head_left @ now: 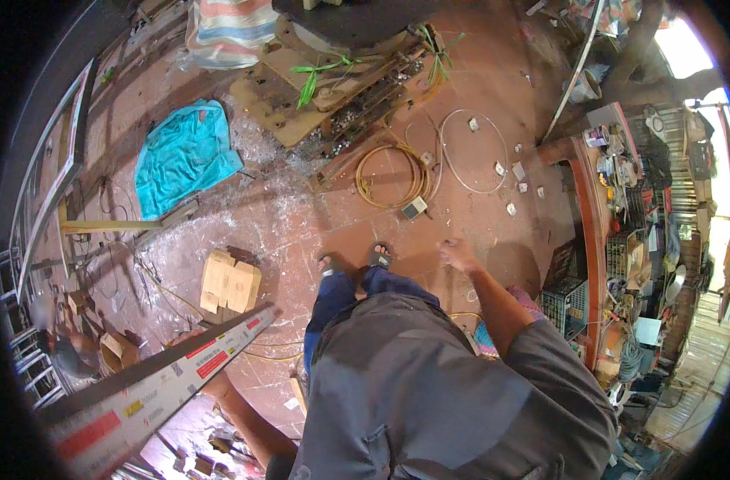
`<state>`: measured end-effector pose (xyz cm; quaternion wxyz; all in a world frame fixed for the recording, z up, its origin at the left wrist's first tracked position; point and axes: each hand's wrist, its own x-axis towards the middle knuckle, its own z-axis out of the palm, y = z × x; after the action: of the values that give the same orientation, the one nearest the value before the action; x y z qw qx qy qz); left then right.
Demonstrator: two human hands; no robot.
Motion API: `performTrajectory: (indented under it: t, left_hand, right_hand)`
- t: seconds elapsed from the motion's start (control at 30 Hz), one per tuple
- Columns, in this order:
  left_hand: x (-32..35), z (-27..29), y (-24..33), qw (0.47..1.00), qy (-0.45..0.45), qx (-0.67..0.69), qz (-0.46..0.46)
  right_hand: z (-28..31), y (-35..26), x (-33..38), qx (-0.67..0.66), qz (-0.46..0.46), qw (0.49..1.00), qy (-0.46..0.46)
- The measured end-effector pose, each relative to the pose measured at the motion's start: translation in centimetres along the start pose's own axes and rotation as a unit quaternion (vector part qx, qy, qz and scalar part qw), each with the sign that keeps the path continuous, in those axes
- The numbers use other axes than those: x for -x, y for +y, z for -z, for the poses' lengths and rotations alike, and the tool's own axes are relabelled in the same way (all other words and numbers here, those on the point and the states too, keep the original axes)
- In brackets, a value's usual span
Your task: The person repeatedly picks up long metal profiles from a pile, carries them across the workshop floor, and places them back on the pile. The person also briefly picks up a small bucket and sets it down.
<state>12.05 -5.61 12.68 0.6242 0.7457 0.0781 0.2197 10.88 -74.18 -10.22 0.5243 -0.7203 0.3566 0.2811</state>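
Note:
A long, narrow carton (169,386) in grey-white with red and yellow printed panels runs slantwise across the lower left. My left hand (216,386) grips it from the near side, and the fingers are partly hidden by it. Out to the right, over the tiled floor, is my right hand (458,254) with nothing in it and its fingers loosely apart. Just beyond the carton's far end lies a flattened brown cardboard box (230,282) on the floor.
A turquoise cloth (185,156) lies at left near a metal frame (61,180). Ahead are a coiled yellow hose (363,178) and a heavy rusty machine base (289,100). Cluttered shelving (593,240) lines the right. Another person (67,352) is at the far left.

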Motion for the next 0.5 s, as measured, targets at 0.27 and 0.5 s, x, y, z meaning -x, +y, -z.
performTrajectory:
  t: [0.27, 0.5]
  left_hand:
    - [-7.7, -4.8, 0.5, 0.972, -0.052, 0.223, -0.051]
    - [-11.1, -1.0, -1.0, 0.948, -0.126, 0.280, -0.085]
  right_hand:
    - [2.7, -1.5, 2.7, -0.254, -0.068, 0.948, 0.179]
    - [0.4, -0.6, 2.7, -0.245, -0.075, 0.960, 0.113]
